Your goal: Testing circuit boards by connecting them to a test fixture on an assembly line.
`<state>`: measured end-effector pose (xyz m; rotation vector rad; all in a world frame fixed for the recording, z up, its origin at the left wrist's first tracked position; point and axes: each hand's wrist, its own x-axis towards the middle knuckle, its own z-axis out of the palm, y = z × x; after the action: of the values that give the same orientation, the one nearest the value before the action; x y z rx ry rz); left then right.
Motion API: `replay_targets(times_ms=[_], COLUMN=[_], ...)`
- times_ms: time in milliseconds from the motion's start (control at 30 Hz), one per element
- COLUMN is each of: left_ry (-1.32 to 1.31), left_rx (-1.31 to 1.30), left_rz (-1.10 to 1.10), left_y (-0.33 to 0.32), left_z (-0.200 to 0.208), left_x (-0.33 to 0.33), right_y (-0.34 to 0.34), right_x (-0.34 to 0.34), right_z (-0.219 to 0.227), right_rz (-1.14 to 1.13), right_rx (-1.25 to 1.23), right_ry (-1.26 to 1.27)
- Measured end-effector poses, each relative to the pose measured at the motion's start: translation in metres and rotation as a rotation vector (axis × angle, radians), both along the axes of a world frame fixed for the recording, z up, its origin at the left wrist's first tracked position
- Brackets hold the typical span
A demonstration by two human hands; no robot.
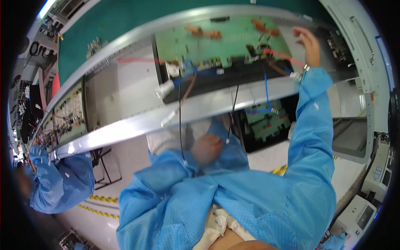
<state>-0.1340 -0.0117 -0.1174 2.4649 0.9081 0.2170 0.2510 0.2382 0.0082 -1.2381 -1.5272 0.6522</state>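
Note:
A large green circuit board [237, 37] lies in a dark tray on the line in front of me, with orange-brown parts on top. Red, blue and black cables run off its near edge, and a black cable [180, 112] hangs over the metal rail [125, 130]. Beyond the board's right end my right hand [309, 41] is raised, its fingers partly bent and apart, with nothing visible in them. Low in front of my body, below the rail, my left hand [207, 148] is smeared by motion. Its fingers cannot be made out.
Below the rail at the right, another green board [266, 125] sits in a black tray. To the left, a co-worker's blue sleeve [62, 179] reaches toward a further board [68, 110]. A grey metal frame [350, 137] and white machines [356, 214] stand at the right.

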Motion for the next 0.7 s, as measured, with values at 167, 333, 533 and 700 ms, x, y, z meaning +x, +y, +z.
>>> replay_targets(times_ms=[167, 333, 533, 700], left_ry=[-0.073, 0.059, -0.049, -0.036], left_rx=[0.134, -0.156, -0.162, 0.005], left_rz=[0.048, 0.231, 0.221, 0.008], left_y=[-0.006, -0.028, -0.035, -0.029], left_z=[0.001, 0.024, 0.022, 0.004], left_x=[-0.019, -0.031, -0.014, 0.013], right_y=[0.011, -0.001, -0.013, 0.004], right_x=[0.016, 0.011, 0.004, 0.015], right_z=[-0.027, -0.032, -0.022, -0.035], right_rz=[0.035, 0.066, 0.005, 0.108], right_rx=[0.089, 0.133, -0.014, 0.027], right_ry=[0.015, 0.062, 0.157, 0.220])
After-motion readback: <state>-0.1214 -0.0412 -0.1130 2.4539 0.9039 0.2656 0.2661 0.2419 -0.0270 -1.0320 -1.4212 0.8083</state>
